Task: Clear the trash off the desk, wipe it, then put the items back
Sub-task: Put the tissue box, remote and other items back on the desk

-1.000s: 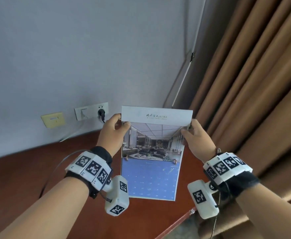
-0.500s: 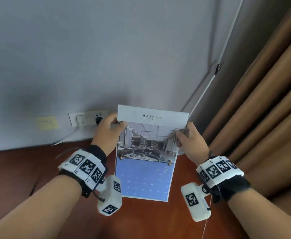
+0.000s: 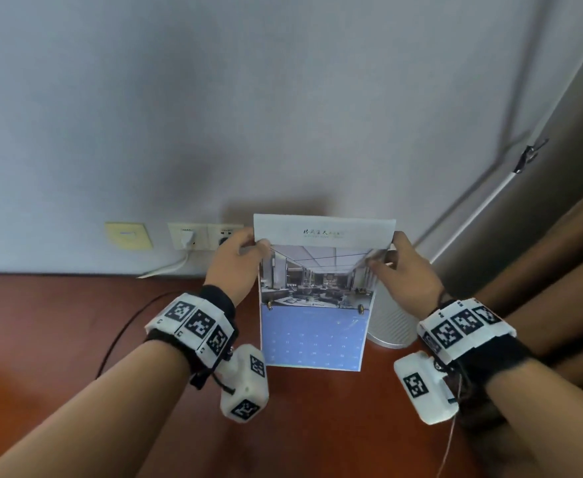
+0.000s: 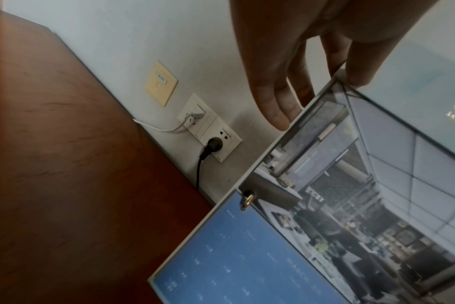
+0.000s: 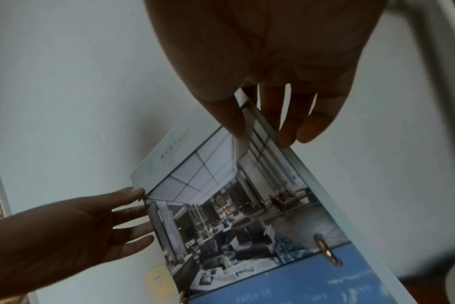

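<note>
A ring-bound calendar (image 3: 314, 298) with an interior photo on top and a blue date sheet below hangs in the air above the reddish-brown desk (image 3: 59, 339), near the wall. My left hand (image 3: 235, 263) pinches its upper left edge between thumb and fingers. My right hand (image 3: 400, 267) pinches the upper right edge. The left wrist view has the calendar (image 4: 338, 205) with my fingers (image 4: 273, 98) behind its edge. In the right wrist view the calendar (image 5: 247, 216) is held at both sides, with my left hand (image 5: 73, 226) on the far side.
A white cylindrical device (image 3: 390, 322) stands on the desk behind the calendar's right side. Wall sockets (image 3: 207, 236) carry a white plug and a black plug, with cables running onto the desk. A yellow wall plate (image 3: 128, 235) sits to their left. Brown curtains (image 3: 559, 270) hang at right.
Both hands keep their pinch on the calendar. The view has swung left and down, so the calendar sits lower against the wall and more of the desk and sockets shows.
</note>
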`<state>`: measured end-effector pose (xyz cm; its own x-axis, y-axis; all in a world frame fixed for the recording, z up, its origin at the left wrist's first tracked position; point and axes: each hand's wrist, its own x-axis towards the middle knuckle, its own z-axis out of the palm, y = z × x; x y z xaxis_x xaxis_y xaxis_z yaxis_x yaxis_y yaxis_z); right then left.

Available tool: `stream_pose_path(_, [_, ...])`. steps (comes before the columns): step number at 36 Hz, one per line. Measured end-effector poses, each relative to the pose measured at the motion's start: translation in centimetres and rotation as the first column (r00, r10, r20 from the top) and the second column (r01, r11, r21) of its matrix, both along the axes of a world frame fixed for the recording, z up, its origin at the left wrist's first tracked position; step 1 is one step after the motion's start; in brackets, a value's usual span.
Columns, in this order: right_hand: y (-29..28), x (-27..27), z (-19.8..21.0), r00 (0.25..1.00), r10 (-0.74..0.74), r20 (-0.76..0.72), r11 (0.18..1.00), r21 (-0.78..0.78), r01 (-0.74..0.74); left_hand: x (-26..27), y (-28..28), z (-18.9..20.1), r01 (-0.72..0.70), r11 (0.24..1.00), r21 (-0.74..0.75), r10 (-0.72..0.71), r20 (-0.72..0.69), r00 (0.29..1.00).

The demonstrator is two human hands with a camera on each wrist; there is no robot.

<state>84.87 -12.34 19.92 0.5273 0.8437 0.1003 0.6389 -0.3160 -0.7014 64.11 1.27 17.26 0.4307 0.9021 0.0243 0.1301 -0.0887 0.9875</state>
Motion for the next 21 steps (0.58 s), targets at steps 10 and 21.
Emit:
stream_pose_path(10, [5.3, 2.1, -1.4, 0.999, -0.055, 0.0, 0.996, -0.064, 0.054, 2.1, 4.6, -0.6, -0.047, 0.998, 0.031, 0.046, 0.019, 0.999])
stream_pose_path(21, [9.7, 4.2, -2.8, 0.996, -0.083, -0.026, 0.988, -0.131, 0.079, 4.4, 8.5, -3.5, -0.049, 0.997, -0.066, 0.049, -0.003, 0.999])
